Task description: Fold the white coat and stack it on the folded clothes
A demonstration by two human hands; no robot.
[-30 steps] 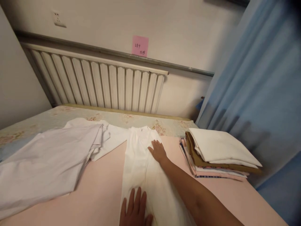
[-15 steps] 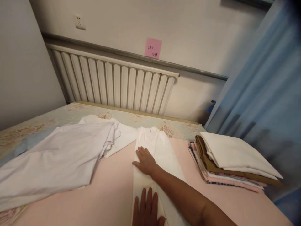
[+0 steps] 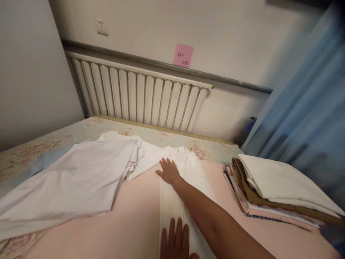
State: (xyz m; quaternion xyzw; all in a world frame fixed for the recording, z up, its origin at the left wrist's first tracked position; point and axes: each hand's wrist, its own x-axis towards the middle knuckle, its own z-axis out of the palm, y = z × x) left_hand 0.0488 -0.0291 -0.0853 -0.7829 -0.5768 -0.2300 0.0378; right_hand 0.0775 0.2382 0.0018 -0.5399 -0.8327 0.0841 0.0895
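A white shirt (image 3: 194, 169), folded into a long strip, stretches away from me with its collar end farthest off. Flat on its upper left part lies my right hand (image 3: 169, 171), fingers spread, the forearm crossing the cloth from the lower right. Nearer to me, at the bottom edge, my left hand (image 3: 176, 240) rests palm down on the same shirt with its fingers stretched out. The left wrist is out of view. Left of the strip, a loosely spread white garment (image 3: 78, 180) touches or overlaps its far end; I cannot tell which.
A stack of folded clothes (image 3: 288, 180) sits to the right, beside a blue curtain (image 3: 302, 97). Pink cloth (image 3: 134, 216) lies under the shirt, over a floral sheet (image 3: 88, 126). Behind are a radiator (image 3: 140, 93), a wall socket (image 3: 101, 27) and a pink note (image 3: 183, 55).
My right hand has slid forward along the shirt toward its collar end. My left hand stays flat near the bottom. The whole view has shifted slightly, so things sit farther right.
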